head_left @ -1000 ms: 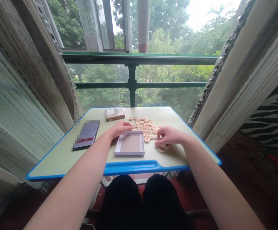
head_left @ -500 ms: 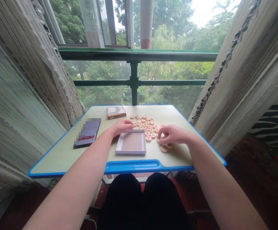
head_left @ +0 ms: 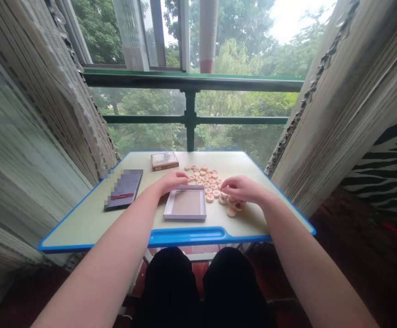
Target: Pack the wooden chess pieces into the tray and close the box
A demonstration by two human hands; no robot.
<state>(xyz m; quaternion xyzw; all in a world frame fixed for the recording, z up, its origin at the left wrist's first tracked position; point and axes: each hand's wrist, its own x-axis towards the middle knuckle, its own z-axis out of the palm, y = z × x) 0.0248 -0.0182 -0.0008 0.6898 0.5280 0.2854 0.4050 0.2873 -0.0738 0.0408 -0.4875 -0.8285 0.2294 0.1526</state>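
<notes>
Several round wooden Chinese chess pieces [head_left: 209, 193] lie spread over the table, with red and dark characters on those facing up. My left hand [head_left: 173, 181] is at the far left corner of a shallow white box [head_left: 185, 217], fingers stretched out loosely beside a chess piece [head_left: 192, 178]. No piece shows in the box. Over the right side of the spread, my right hand [head_left: 242, 188] has its fingers bent down and loosely apart, tips close to the pieces. Under its palm more pieces [head_left: 231, 212] are bunched, some partly hidden.
A flat brown box [head_left: 164, 161] lies at the back of the pale, blue-edged table [head_left: 92, 228]. To the left is a dark grey flat box [head_left: 126, 189], partly pixelated. A blue tray groove [head_left: 188, 235] runs along the front edge. Curtains flank both sides.
My right hand has lifted and shifted slightly away from me. A piece that was under its fingertips now lies uncovered beside the spread. My left hand stays by the box corner.
</notes>
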